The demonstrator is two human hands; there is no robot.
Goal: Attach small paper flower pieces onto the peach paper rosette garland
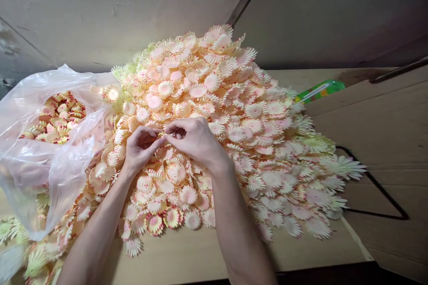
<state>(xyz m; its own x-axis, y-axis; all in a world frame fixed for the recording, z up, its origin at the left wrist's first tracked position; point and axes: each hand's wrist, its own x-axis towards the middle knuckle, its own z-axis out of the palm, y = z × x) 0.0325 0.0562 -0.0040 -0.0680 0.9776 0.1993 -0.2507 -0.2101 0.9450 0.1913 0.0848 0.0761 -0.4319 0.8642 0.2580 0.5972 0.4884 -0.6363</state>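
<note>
Left hand [139, 146] and right hand [194, 139] pinch a mostly hidden piece [161, 134], perhaps a petal; frilled cream-pink petals [198, 91] crowd the surface [187, 256].

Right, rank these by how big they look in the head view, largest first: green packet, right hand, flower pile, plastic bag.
1. Flower pile
2. Plastic bag
3. Right hand
4. Green packet, counting only the part that shows
</note>
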